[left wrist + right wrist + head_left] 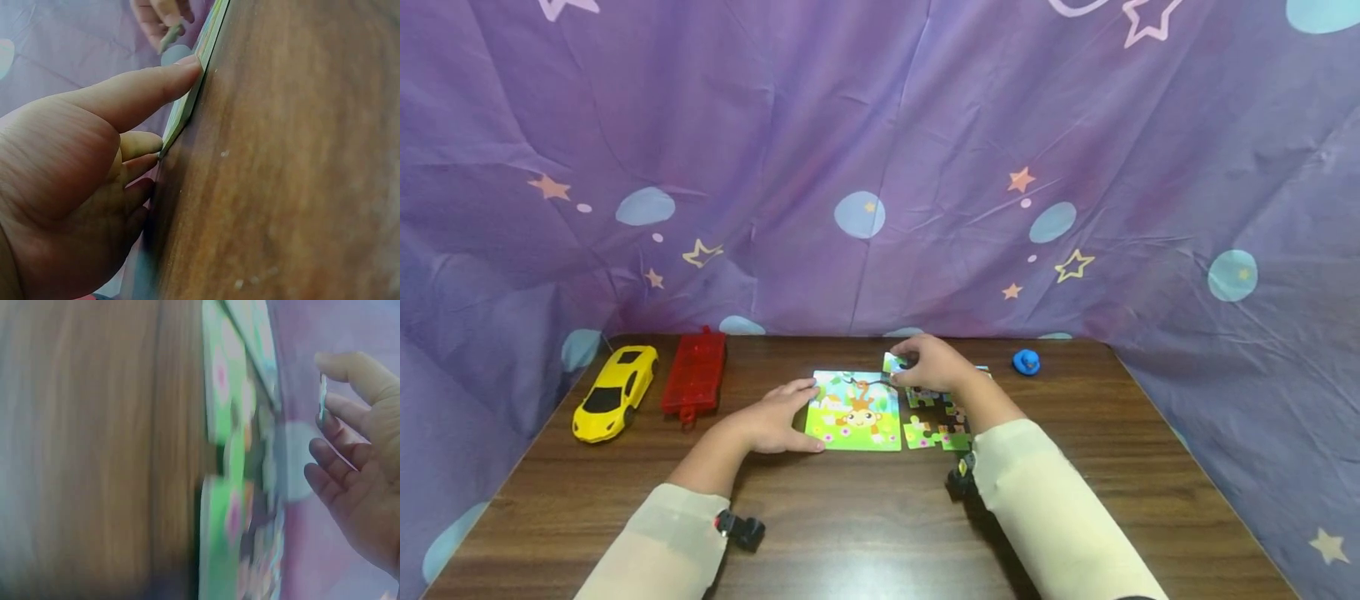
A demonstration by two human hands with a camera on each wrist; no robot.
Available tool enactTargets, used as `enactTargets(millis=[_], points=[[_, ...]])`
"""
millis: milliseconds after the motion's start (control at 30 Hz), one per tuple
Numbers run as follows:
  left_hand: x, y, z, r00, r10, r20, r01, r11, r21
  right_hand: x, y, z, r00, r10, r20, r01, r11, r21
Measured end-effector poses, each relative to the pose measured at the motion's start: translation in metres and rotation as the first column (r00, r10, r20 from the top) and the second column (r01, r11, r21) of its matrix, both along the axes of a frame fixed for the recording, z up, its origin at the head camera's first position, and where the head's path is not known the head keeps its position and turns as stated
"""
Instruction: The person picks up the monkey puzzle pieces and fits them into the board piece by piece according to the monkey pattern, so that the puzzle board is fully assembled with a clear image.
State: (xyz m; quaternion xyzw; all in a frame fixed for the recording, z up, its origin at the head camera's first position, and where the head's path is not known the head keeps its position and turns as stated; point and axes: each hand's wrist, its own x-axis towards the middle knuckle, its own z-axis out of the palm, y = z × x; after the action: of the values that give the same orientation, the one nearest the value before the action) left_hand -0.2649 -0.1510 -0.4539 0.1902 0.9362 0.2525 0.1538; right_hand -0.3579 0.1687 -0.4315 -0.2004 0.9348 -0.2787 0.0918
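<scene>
My left hand [775, 421] is spread at the left side of the monkey picture [856, 417], which lies flat on the worktop [850, 517]: my thumb is stretched out to its near left corner, and my straight fingers touch its left edge further up. My right hand [934, 365] pinches one puzzle piece [892, 363] between thumb and forefinger, held up off the worktop by the picture's far right corner, my other fingers loosely apart. The loose pieces [919, 434] lie just right of the picture, partly hidden by my right arm.
</scene>
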Motion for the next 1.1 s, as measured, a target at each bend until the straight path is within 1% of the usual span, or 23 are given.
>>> enactTargets(millis=[67, 233, 400, 533, 800, 867, 1100], points=[[0.0, 0.0, 0.001, 1.0, -0.001, 0.0, 0.001, 1.0, 0.0, 0.005, -0.011, 0.003, 1.0, 0.017, 0.004, -0.017, 1.0, -0.027], [0.0, -0.001, 0.001, 1.0, 0.001, 0.004, -0.001, 1.0, 0.004, 0.015, -0.04, 0.007, 0.999, 0.05, -0.022, -0.05, 0.998, -0.042], [-0.001, -0.002, 0.0, 1.0, 0.0, -0.002, 0.0, 1.0, 0.005, 0.016, -0.065, 0.002, 0.997, 0.059, -0.047, -0.06, 0.998, -0.018], [-0.001, -0.001, 0.001, 1.0, 0.001, -0.002, -0.001, 1.0, 0.008, 0.015, -0.079, -0.005, 0.998, 0.059, -0.027, -0.059, 0.998, -0.009], [0.0, 0.0, 0.003, 1.0, 0.012, 0.02, -0.013, 1.0, 0.013, 0.013, -0.097, -0.012, 0.996, 0.089, 0.014, -0.089, 0.996, -0.002], [0.0, -0.001, 0.004, 1.0, 0.014, 0.026, -0.014, 1.0, 0.013, 0.011, -0.1, -0.013, 0.996, 0.092, 0.02, -0.092, 0.996, 0.012], [0.001, -0.002, 0.003, 1.0, 0.01, 0.023, -0.01, 1.0, 0.024, 0.012, -0.105, -0.013, 0.995, 0.091, 0.029, -0.093, 0.995, 0.044]])
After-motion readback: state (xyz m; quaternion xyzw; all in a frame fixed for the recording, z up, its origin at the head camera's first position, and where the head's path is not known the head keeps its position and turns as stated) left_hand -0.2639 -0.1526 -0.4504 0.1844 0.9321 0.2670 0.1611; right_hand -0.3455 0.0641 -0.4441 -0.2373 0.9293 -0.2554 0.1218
